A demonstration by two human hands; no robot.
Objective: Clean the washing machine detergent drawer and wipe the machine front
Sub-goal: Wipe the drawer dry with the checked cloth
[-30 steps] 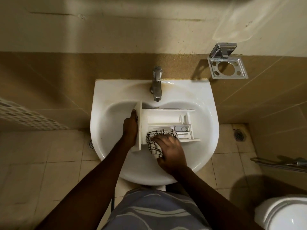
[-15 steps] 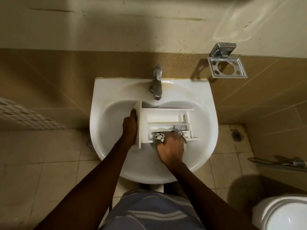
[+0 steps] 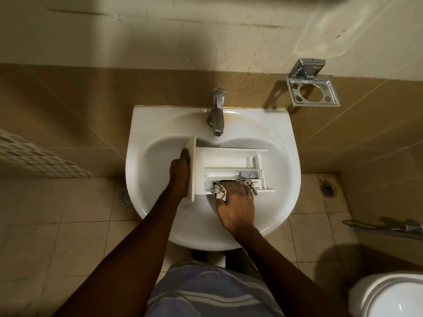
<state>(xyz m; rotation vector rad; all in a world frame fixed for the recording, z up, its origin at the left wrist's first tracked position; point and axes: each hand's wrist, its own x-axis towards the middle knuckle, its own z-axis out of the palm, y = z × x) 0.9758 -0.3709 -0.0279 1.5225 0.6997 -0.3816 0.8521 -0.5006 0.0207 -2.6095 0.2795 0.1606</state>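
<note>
A white detergent drawer (image 3: 226, 160) lies in the white sink (image 3: 283, 170), its front panel to the left. My left hand (image 3: 180, 172) grips that front panel from the left side. My right hand (image 3: 237, 202) holds a black-and-white checked cloth (image 3: 219, 189) and presses it into the drawer's near compartment. Part of the cloth shows left of my fingers and a corner sticks out at the right. A grey insert (image 3: 248, 174) sits in the middle compartment.
A chrome tap (image 3: 217, 113) stands behind the bowl. A metal holder (image 3: 312, 88) hangs on the tiled wall at the right. A toilet (image 3: 389, 294) is at the lower right, a rail (image 3: 384, 227) above it, a perforated white basket (image 3: 34, 154) at the left.
My right hand pushed the cloth deeper into the near compartment, then slid it slightly left, so more cloth shows now. My left hand has kept its grip on the front panel.
</note>
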